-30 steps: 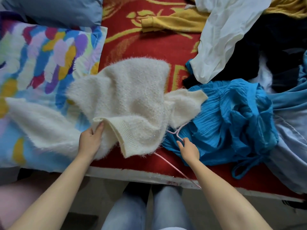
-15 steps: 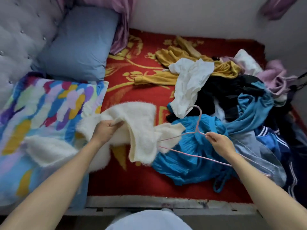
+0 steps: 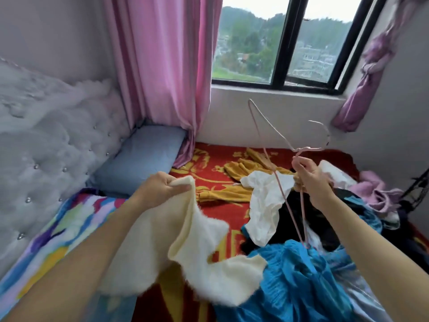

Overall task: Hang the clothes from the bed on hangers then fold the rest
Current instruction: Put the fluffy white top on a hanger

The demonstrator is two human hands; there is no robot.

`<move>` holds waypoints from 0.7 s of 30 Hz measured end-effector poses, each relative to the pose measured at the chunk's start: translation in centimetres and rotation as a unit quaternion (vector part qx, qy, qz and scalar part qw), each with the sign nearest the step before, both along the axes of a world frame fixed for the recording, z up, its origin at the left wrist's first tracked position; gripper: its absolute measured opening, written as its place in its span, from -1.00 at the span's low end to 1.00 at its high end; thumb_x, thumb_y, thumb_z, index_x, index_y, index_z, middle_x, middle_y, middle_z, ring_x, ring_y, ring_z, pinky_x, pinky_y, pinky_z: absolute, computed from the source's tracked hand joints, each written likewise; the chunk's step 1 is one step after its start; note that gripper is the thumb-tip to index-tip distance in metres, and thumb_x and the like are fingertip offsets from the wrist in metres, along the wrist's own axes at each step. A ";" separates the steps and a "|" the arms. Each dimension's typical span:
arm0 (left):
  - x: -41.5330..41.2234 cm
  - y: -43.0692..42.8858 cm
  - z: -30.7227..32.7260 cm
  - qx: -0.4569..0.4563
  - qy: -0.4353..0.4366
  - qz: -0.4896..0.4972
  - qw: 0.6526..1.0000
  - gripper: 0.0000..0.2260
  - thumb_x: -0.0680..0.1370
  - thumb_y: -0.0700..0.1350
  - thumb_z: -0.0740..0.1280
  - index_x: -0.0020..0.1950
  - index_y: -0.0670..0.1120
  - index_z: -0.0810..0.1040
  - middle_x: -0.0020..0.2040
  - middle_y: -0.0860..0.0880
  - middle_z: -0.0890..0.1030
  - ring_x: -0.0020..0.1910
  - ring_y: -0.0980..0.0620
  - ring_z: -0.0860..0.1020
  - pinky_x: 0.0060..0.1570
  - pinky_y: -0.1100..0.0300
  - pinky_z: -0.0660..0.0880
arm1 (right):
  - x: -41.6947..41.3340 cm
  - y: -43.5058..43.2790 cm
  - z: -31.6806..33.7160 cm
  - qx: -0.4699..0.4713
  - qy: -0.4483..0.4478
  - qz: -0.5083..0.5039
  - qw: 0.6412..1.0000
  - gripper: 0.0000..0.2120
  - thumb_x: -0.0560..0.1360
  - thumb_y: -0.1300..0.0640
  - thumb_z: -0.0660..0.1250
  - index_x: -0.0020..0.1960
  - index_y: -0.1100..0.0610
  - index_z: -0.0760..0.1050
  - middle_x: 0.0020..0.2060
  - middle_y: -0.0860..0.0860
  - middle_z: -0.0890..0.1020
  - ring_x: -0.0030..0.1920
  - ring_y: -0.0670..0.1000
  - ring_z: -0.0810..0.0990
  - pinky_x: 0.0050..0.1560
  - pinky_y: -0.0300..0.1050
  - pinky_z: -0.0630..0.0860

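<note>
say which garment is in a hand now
The fluffy cream sweater, gripped by the left hand; the right hand holds a pink hanger. The white top, mustard top and blue dress lie on the bed.

I see both bare forearms reaching in from the bottom corners of the frame. My left arm runs up from the lower left to the left hand (image 3: 160, 189) at centre, fingers curled and pinching an edge of the white sweater (image 3: 204, 252). My right arm rises from the lower right; the right hand (image 3: 311, 180), raised a little higher, grips the pink hanger (image 3: 306, 148) just below its neck.
</note>
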State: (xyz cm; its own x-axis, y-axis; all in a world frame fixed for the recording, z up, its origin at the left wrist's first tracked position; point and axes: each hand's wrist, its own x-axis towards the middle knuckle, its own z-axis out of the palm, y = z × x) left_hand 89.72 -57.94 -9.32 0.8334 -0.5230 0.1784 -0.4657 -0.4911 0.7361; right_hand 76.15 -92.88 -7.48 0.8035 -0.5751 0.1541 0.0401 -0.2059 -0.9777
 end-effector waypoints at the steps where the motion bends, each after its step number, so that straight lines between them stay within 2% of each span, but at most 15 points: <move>1: -0.1 0.2 0.6 0.006 0.005 -0.009 1.000 -0.46 0.41 0.15 0.43 -0.62 -0.01 0.23 -0.61 0.11 0.19 -0.61 0.15 0.19 -0.56 0.34 0.13 | 0.8 0.4 0.8 0.001 0.012 -0.002 1.000 -0.63 0.49 -0.09 0.27 0.08 0.21 0.48 -0.59 -0.10 0.34 -0.62 -0.18 0.27 -0.59 -0.33 0.25; 3: -0.4 0.5 1.2 0.028 0.016 -0.018 0.999 -0.46 0.40 0.18 0.42 -0.63 -0.01 0.26 -0.62 0.11 0.21 -0.62 0.16 0.20 -0.57 0.36 0.12 | 1.8 1.3 2.0 -0.019 0.014 -0.019 1.000 -0.51 0.43 -0.20 0.26 -0.12 0.27 0.53 -0.71 -0.12 0.28 -0.69 -0.17 0.21 -0.66 -0.35 0.16; 5: -0.7 0.7 1.3 0.043 0.018 -0.009 0.999 -0.46 0.42 0.18 0.42 -0.64 -0.01 0.29 -0.62 0.10 0.23 -0.63 0.16 0.22 -0.56 0.35 0.12 | 2.2 2.3 3.0 -0.058 -0.001 -0.025 0.998 -0.59 0.49 -0.14 0.23 -0.24 0.19 0.55 -0.74 -0.14 0.33 -0.71 -0.17 0.31 -0.66 -0.44 0.19; 8: -1.3 0.7 0.5 0.036 0.034 0.002 0.999 -0.43 0.43 0.13 0.43 -0.65 -0.03 0.24 -0.62 0.11 0.21 -0.63 0.16 0.19 -0.55 0.34 0.11 | 2.0 3.3 3.9 -0.068 -0.020 0.032 0.997 -0.67 0.57 -0.10 0.16 -0.18 0.08 0.55 -0.69 -0.11 0.37 -0.66 -0.17 0.33 -0.60 -0.41 0.25; 11: -2.1 0.5 -0.5 0.014 0.051 -0.002 0.999 -0.44 0.44 0.07 0.45 -0.62 -0.01 0.21 -0.60 0.12 0.20 -0.62 0.17 0.19 -0.55 0.36 0.12 | 1.7 3.6 4.5 -0.002 -0.016 0.075 0.997 -0.78 0.56 -0.03 0.23 -0.07 0.07 0.57 -0.61 -0.07 0.36 -0.62 -0.12 0.31 -0.59 -0.31 0.30; 14: -2.7 0.8 -1.3 -0.018 0.094 -0.005 0.995 -0.46 0.43 0.04 0.46 -0.61 -0.01 0.23 -0.58 0.13 0.23 -0.60 0.19 0.20 -0.55 0.36 0.16 | 1.4 4.2 4.3 0.034 -0.002 0.092 0.995 -0.80 0.58 0.07 0.24 -0.11 0.12 0.58 -0.56 -0.07 0.28 -0.61 -0.15 0.20 -0.63 -0.33 0.16; 17: -3.2 2.4 -2.0 -0.036 0.135 0.014 0.990 -0.49 0.31 0.19 0.47 -0.56 -0.02 0.24 -0.56 0.12 0.25 -0.57 0.17 0.21 -0.55 0.34 0.17 | 0.8 4.4 4.0 0.019 0.012 0.093 0.995 -0.82 0.55 0.15 0.28 -0.18 0.17 0.59 -0.58 -0.09 0.29 -0.64 -0.19 0.17 -0.63 -0.39 0.07; 19: -3.7 3.7 -2.8 -0.018 0.141 0.043 0.989 -0.43 0.23 0.36 0.45 -0.51 -0.02 0.23 -0.52 0.08 0.24 -0.54 0.14 0.21 -0.53 0.32 0.14 | 0.2 4.1 3.8 0.011 0.022 0.107 0.994 -0.82 0.53 0.19 0.30 -0.22 0.18 0.59 -0.63 -0.11 0.29 -0.65 -0.20 0.17 -0.65 -0.40 0.08; 21: -4.1 4.7 -3.9 -0.001 0.135 0.075 0.988 -0.40 0.23 0.42 0.40 -0.52 -0.03 0.21 -0.52 0.10 0.21 -0.53 0.14 0.19 -0.55 0.31 0.11 | -0.3 3.6 3.8 0.015 0.038 0.138 0.990 -0.81 0.54 0.25 0.27 -0.22 0.23 0.58 -0.65 -0.11 0.28 -0.66 -0.20 0.18 -0.67 -0.40 0.10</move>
